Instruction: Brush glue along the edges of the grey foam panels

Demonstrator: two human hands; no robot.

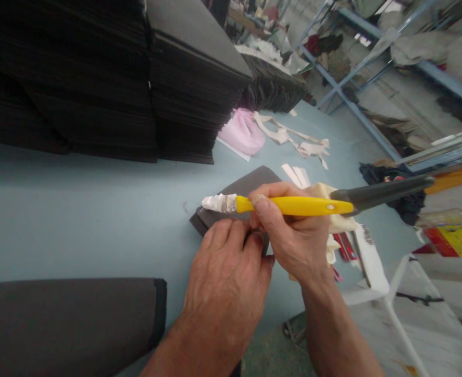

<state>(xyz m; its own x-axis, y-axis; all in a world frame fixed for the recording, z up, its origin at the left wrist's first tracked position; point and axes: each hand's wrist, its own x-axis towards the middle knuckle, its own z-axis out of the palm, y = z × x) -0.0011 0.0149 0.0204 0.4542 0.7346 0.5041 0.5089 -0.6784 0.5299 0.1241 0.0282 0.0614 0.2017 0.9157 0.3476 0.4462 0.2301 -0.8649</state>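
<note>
My right hand (pixel 297 230) is closed around a yellow-handled brush (pixel 309 206). White paste-like stuff coats its bristle end, which lies over the far left corner of a dark grey folded piece (pixel 250 186). I cannot tell whether the bristles touch it. My left hand (pixel 231 256) bears on the same piece with curled fingers, thumb at its near right edge, gripping it against the table. The two hands meet at the fingertips. Behind my right hand, a cream block (pixel 325 191) is partly hidden, and a black handle (pixel 388 192) sticks out to the right.
Tall stacks of dark panels (pixel 191 94) stand at the back left of the pale blue table (pixel 97 220). A dark grey roll-edged piece (pixel 69 324) lies front left. Pink cloth (pixel 244 131), pale strips (pixel 289 139) and a red object (pixel 347 246) lie around. Blue metal shelving (pixel 356 104) stands beyond.
</note>
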